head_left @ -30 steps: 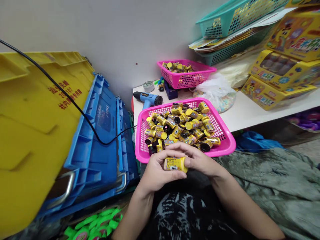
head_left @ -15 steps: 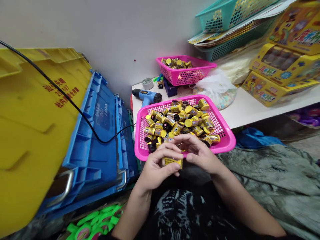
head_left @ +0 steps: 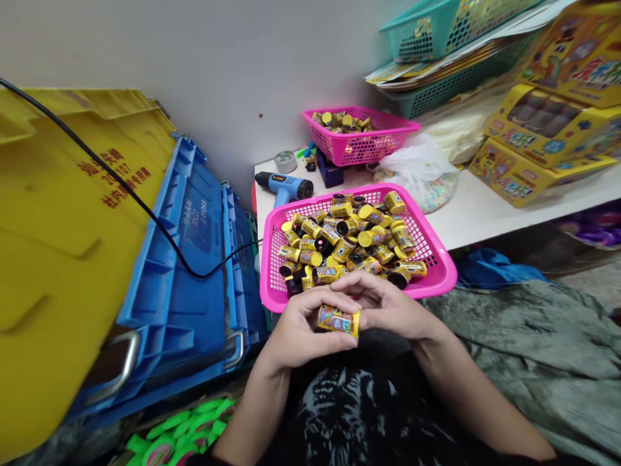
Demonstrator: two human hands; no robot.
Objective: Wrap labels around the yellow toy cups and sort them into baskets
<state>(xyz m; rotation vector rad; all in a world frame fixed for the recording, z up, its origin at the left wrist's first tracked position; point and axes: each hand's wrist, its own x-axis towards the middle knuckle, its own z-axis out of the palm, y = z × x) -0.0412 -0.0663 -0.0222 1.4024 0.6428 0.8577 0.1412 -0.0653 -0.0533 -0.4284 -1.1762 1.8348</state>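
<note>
I had the left hand (head_left: 298,327) grasping the tube (head_left: 338,320); the right hand's (head_left: 395,310) grip I couldn't tell. It looked light, stiff, slick: best held mid-barrel.

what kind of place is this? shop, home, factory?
Probably a small packing or assembly workshop. Signs: a front pink basket heaped with small yellow canisters, what looks like a blue heat gun beside it, and stacked printed yellow boxes at right.
</note>
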